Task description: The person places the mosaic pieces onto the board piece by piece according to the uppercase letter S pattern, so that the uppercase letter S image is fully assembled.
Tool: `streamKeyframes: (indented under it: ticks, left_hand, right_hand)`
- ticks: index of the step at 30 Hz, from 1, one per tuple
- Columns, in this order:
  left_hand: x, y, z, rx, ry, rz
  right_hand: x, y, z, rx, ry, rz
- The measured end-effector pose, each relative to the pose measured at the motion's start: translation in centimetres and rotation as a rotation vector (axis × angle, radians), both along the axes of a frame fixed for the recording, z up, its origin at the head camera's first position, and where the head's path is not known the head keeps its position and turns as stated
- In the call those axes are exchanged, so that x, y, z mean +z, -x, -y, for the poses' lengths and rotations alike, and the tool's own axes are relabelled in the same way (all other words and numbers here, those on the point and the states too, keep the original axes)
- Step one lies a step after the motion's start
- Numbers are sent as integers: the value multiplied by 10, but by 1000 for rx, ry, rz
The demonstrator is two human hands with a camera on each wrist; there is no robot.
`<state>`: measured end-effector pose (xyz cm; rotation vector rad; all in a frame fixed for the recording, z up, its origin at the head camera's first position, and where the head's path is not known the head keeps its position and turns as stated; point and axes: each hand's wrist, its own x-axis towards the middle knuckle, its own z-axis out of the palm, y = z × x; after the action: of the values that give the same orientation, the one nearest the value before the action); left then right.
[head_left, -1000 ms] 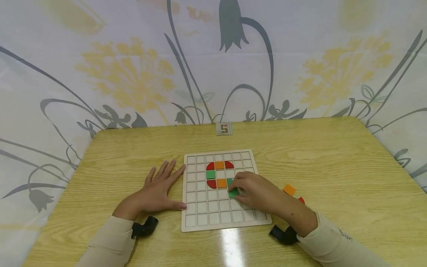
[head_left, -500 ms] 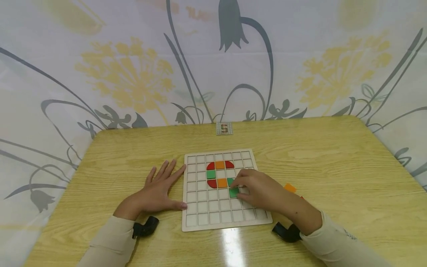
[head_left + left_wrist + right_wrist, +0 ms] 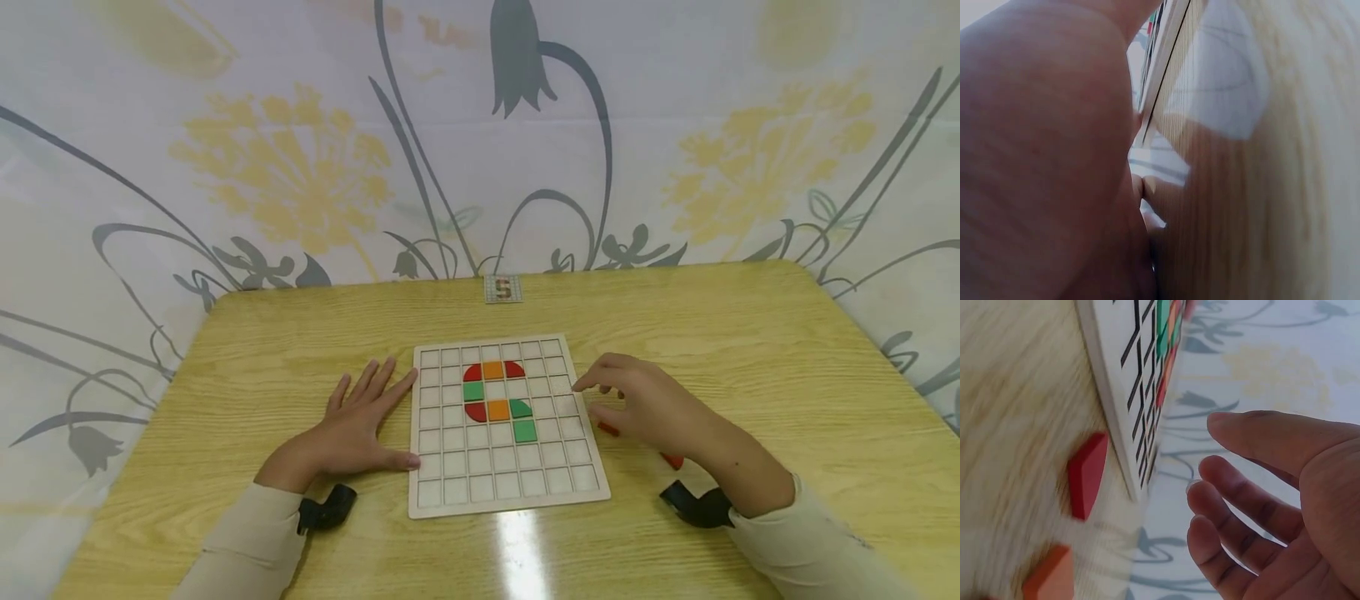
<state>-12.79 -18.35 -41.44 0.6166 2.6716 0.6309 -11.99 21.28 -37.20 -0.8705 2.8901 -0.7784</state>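
A pale grid board [image 3: 480,503] lies on the table, with red, orange and green tiles set in some of its squares. Among these are a green square tile [image 3: 525,431] and a green quarter-round tile [image 3: 520,408] just behind it. My left hand [image 3: 352,433] lies spread, thumb and index finger touching the board's left edge. Off the right edge hovers my right hand [image 3: 648,408], fingers loosely bent and holding nothing. Below it a loose red tile [image 3: 1088,478] and an orange tile [image 3: 1050,575] rest on the table in the right wrist view.
Toward the back of the wooden table [image 3: 337,325] lies a small card [image 3: 502,288] with a coloured pattern on a grid. Another red tile [image 3: 672,460] shows beneath the right wrist. A flowered cloth [image 3: 480,167] hangs behind the table.
My right hand has left the green tiles on the board and moved right, over the loose tiles. Both green tiles now show fully. The left hand stays in place.
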Motion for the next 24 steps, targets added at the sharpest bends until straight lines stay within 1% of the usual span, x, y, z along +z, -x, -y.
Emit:
streamKeyframes:
  ticks: [4,8,10,12,16,18,22,24]
  left_hand:
    - [-1,0,1,1,6,2]
    - [-1,1,1,1,2,-6]
    - [-2,1,1,1,5,-8]
    - [-3,1,0,-2,3,-7]
    - [-3,1,-1,-3,2,-6]
    - [-2,2,-2,-4,-6,-4]
    - [-1,3,-2,-4,-3,-5]
    - [-1,2,-2,-2,0,-3]
  right_hand:
    - [0,0,-13,-17,4,-1]
    - [-1,1,-25,-28,-7,26]
    - [-3,0,-33,-36,-13,55]
    - [-6,-1,-42,-53,-10,106]
    - [-9,0,-59,-57,30,193]
    - [-10,-1,-69,-22,61,214]
    - [-14,-2,-85,92,123,258]
    - [-16,-3,-91,146,147,301]
